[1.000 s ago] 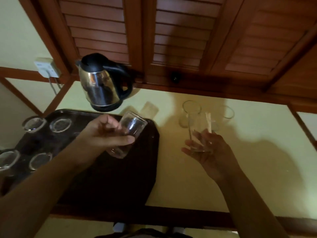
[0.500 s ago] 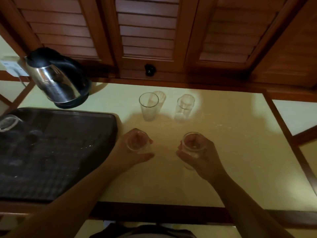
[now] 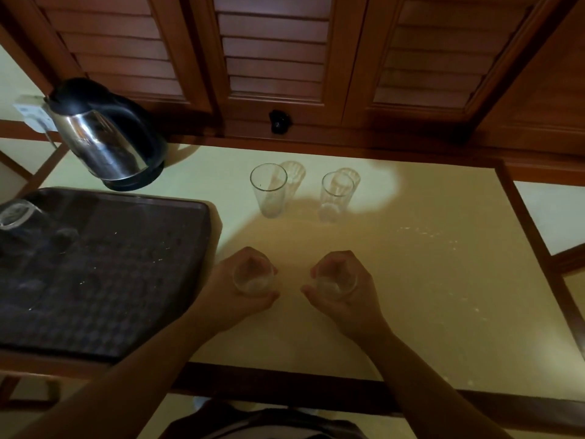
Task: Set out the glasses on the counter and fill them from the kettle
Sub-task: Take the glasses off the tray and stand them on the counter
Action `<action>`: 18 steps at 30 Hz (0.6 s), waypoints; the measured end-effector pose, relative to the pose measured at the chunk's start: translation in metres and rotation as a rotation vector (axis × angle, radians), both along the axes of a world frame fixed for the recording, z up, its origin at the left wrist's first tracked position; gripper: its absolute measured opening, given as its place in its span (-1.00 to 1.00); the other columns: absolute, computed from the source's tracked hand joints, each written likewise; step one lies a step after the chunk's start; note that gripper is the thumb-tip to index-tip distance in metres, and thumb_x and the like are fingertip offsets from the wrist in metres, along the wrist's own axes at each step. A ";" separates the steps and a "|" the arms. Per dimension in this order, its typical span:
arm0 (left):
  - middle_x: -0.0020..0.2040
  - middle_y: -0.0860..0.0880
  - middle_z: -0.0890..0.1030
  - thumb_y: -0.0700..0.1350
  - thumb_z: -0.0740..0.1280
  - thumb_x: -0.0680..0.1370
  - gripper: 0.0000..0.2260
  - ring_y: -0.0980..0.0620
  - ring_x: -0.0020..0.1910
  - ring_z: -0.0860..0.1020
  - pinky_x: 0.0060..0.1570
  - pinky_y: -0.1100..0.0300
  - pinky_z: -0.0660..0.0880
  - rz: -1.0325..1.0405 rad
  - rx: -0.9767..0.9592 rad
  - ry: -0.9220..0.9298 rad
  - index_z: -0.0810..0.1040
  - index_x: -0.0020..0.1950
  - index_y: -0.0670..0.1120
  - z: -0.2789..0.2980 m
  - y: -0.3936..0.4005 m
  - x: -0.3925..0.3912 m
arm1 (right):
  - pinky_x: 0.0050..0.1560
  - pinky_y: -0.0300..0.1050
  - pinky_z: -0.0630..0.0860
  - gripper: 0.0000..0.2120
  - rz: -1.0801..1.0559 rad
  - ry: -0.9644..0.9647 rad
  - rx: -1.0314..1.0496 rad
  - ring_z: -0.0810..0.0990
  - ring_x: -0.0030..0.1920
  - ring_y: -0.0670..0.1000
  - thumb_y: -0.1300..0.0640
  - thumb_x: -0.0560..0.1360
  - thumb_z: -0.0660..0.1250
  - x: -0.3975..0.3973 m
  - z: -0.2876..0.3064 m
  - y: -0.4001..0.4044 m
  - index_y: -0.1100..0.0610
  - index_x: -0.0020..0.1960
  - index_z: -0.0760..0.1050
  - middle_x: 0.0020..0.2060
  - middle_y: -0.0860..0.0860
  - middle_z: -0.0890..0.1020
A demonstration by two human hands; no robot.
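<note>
Both hands are busy, one glass each. My left hand (image 3: 234, 293) is gripping a short clear glass (image 3: 253, 275), fingers curled round its far side and thumb wrapping the near side. It's sitting upright on the pale counter (image 3: 443, 280), just beside the right edge of the dark tray (image 3: 126, 264). My right hand (image 3: 345, 296) is gripping a second short glass (image 3: 336, 280) the same way, also upright on the counter. The two held glasses are sitting side by side with a gap between them, near the front of the counter; can't tell if the bases are fully down or just touching.

Further back, two taller glasses are standing upright and free of my hands: the back-left glass (image 3: 268, 189) and the back-right glass (image 3: 336, 195). They're lining up roughly behind my two, apart from each other, catching the brighter patch of light.

The kettle (image 3: 104, 137), steel body with a black lid and handle, is sitting on its black base at the back-left of the counter, just behind the tray and well apart from both hands.

On the tray, one more glass (image 3: 15, 213) is showing at the far-left edge. Louvred wooden shutters (image 3: 272, 58) are running along the back.
</note>
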State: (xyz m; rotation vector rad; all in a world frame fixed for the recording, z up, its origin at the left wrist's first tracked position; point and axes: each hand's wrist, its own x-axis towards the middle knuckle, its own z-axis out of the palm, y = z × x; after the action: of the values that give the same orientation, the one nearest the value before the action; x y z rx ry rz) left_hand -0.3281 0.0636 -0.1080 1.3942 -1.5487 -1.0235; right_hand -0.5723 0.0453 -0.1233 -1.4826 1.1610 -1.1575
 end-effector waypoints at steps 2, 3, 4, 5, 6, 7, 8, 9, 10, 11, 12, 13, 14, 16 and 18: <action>-0.02 -0.04 0.73 -0.36 0.69 0.33 -0.64 0.01 0.01 0.69 0.05 0.06 0.64 0.007 -0.003 -0.006 0.64 -0.01 -0.14 0.000 0.000 0.000 | 0.01 0.01 0.58 -0.64 0.012 0.011 0.008 0.67 -0.06 0.09 0.30 0.33 0.67 0.000 -0.002 -0.001 0.20 -0.01 0.55 -0.11 0.07 0.67; -0.01 -0.05 0.73 -0.36 0.69 0.33 -0.64 0.00 0.03 0.70 0.07 0.02 0.64 0.006 -0.005 -0.009 0.63 0.00 -0.13 -0.001 -0.001 0.001 | 0.03 0.02 0.58 -0.62 0.022 0.018 0.011 0.67 -0.04 0.08 0.28 0.33 0.68 0.000 -0.002 -0.001 0.19 0.01 0.55 -0.09 0.06 0.67; 0.01 -0.05 0.73 -0.35 0.69 0.33 -0.63 -0.01 0.05 0.70 0.08 0.00 0.64 -0.002 -0.008 -0.012 0.63 0.01 -0.13 -0.002 -0.002 0.002 | 0.07 0.01 0.58 -0.57 0.030 0.034 0.015 0.67 0.01 0.07 0.24 0.30 0.70 0.000 -0.001 -0.001 0.17 0.04 0.55 -0.04 0.05 0.68; 0.03 -0.05 0.73 -0.33 0.70 0.33 -0.61 -0.01 0.08 0.70 0.10 0.00 0.64 -0.015 -0.005 -0.014 0.63 0.03 -0.12 -0.002 -0.002 0.004 | 0.13 -0.02 0.58 -0.47 0.035 0.058 0.026 0.67 0.08 0.04 0.19 0.26 0.73 -0.001 0.000 0.000 0.16 0.11 0.54 0.02 0.02 0.69; 0.08 -0.04 0.72 -0.31 0.72 0.31 -0.57 0.00 0.13 0.69 0.13 0.05 0.64 -0.034 0.004 -0.010 0.62 0.07 -0.11 -0.001 -0.002 0.005 | 0.20 -0.06 0.56 -0.34 0.037 0.083 0.039 0.66 0.18 0.03 0.13 0.20 0.76 -0.003 0.002 0.000 0.14 0.20 0.52 0.10 -0.02 0.68; 0.15 -0.02 0.71 -0.26 0.74 0.29 -0.49 0.02 0.20 0.67 0.18 0.12 0.62 -0.057 0.017 -0.011 0.61 0.14 -0.08 0.001 -0.002 0.007 | 0.27 -0.12 0.54 -0.18 0.039 0.102 0.048 0.63 0.27 0.01 0.06 0.15 0.78 -0.006 0.005 0.001 0.13 0.30 0.48 0.20 -0.04 0.67; 0.24 0.00 0.68 -0.20 0.77 0.25 -0.37 0.06 0.29 0.64 0.26 0.19 0.58 -0.080 0.034 -0.017 0.58 0.23 -0.04 0.004 -0.001 0.010 | 0.32 -0.17 0.50 -0.03 0.048 0.104 0.049 0.59 0.35 -0.01 0.00 0.10 0.78 -0.009 0.010 0.002 0.11 0.40 0.42 0.29 -0.04 0.63; 0.33 0.04 0.63 -0.12 0.79 0.21 -0.23 0.11 0.37 0.58 0.33 0.25 0.53 -0.101 0.055 -0.024 0.53 0.33 0.00 0.008 0.000 0.014 | 0.38 -0.20 0.45 0.08 0.066 0.088 0.046 0.54 0.42 -0.03 -0.06 0.09 0.78 -0.013 0.017 0.002 0.11 0.48 0.35 0.38 -0.01 0.58; 0.40 0.11 0.59 -0.05 0.79 0.18 -0.11 0.17 0.45 0.52 0.39 0.30 0.47 -0.125 0.080 -0.017 0.46 0.43 0.04 0.013 0.002 0.019 | 0.43 -0.20 0.41 0.13 0.086 0.069 0.038 0.49 0.48 -0.03 -0.12 0.10 0.76 -0.015 0.025 0.002 0.11 0.53 0.29 0.44 0.03 0.54; 0.45 0.18 0.55 0.01 0.79 0.16 -0.01 0.21 0.50 0.46 0.44 0.33 0.42 -0.156 0.108 0.005 0.40 0.50 0.06 0.019 0.003 0.026 | 0.48 -0.19 0.37 0.14 0.100 0.068 0.019 0.45 0.52 -0.02 -0.16 0.13 0.74 -0.017 0.034 0.002 0.08 0.55 0.27 0.48 0.05 0.50; 0.50 0.22 0.51 0.07 0.78 0.15 0.06 0.23 0.55 0.41 0.48 0.34 0.38 -0.185 0.135 0.035 0.35 0.55 0.09 0.027 0.005 0.033 | 0.50 -0.17 0.34 0.10 0.108 0.095 -0.007 0.42 0.54 -0.02 -0.20 0.16 0.72 -0.016 0.046 0.002 0.03 0.56 0.27 0.51 0.05 0.47; 0.53 0.23 0.48 0.11 0.78 0.14 0.10 0.23 0.58 0.36 0.52 0.31 0.34 -0.206 0.149 0.059 0.32 0.58 0.13 0.035 0.006 0.042 | 0.52 -0.16 0.32 0.06 0.110 0.146 -0.042 0.40 0.55 -0.04 -0.24 0.20 0.69 -0.014 0.058 0.001 -0.02 0.55 0.28 0.52 0.02 0.46; 0.56 0.21 0.45 0.13 0.77 0.15 0.11 0.23 0.60 0.33 0.56 0.27 0.32 -0.223 0.145 0.063 0.30 0.60 0.15 0.045 0.007 0.053 | 0.52 -0.14 0.32 0.01 0.112 0.215 -0.077 0.39 0.55 -0.06 -0.28 0.23 0.65 -0.008 0.071 -0.001 -0.04 0.55 0.30 0.52 -0.04 0.45; 0.59 0.18 0.43 0.07 0.77 0.19 0.10 0.21 0.62 0.32 0.60 0.16 0.30 -0.255 0.110 0.031 0.28 0.63 0.14 0.065 0.008 0.072 | 0.50 -0.13 0.33 -0.06 0.116 0.368 -0.129 0.39 0.53 -0.12 -0.36 0.28 0.57 0.008 0.096 -0.005 -0.06 0.54 0.34 0.49 -0.19 0.44; 0.59 0.15 0.45 -0.03 0.76 0.22 0.08 0.18 0.61 0.35 0.61 0.11 0.31 -0.268 0.071 0.019 0.29 0.64 0.08 0.087 0.009 0.096 | 0.46 -0.14 0.37 -0.16 0.137 0.444 -0.178 0.42 0.50 -0.14 -0.35 0.33 0.54 0.036 0.117 -0.009 -0.07 0.50 0.39 0.46 -0.23 0.47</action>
State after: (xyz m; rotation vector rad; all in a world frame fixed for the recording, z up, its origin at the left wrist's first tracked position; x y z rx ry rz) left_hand -0.2318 0.0729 -0.0211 1.2416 -1.7324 -1.2580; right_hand -0.5364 0.0367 -0.0061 -1.9932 1.2457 -0.8784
